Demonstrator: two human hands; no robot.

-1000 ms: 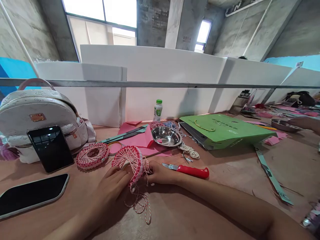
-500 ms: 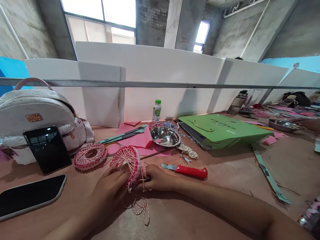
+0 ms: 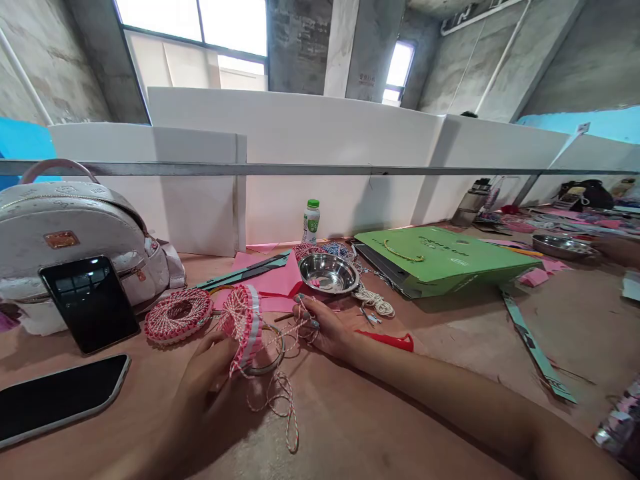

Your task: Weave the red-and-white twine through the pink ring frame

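My left hand [image 3: 207,373] grips a metal ring [image 3: 270,353] half wrapped in red-and-white twine [image 3: 245,327], and the wrapped part stands up from my fingers. My right hand [image 3: 325,330] lies just beyond it, its fingertips pinching twine strands that run from the ring. A loose length of the twine [image 3: 280,407] trails onto the table below. A fully wrapped ring [image 3: 179,315] lies to the left of my left hand. My right wrist covers most of a red-handled utility knife [image 3: 393,341], and only a red corner shows.
Pink paper [image 3: 265,283] and a steel bowl [image 3: 329,273] lie beyond my hands, next to a green paper bag [image 3: 440,260]. A white backpack [image 3: 65,247], a propped phone [image 3: 90,303] and another phone [image 3: 57,400] sit at left. A co-worker's hand [image 3: 617,250] shows at the right edge, past a second steel bowl [image 3: 563,247].
My right hand has moved up and away from the ring and now lies over the knife. The ring has tilted, showing its metal hoop. The co-worker's hand has drawn back to the right.
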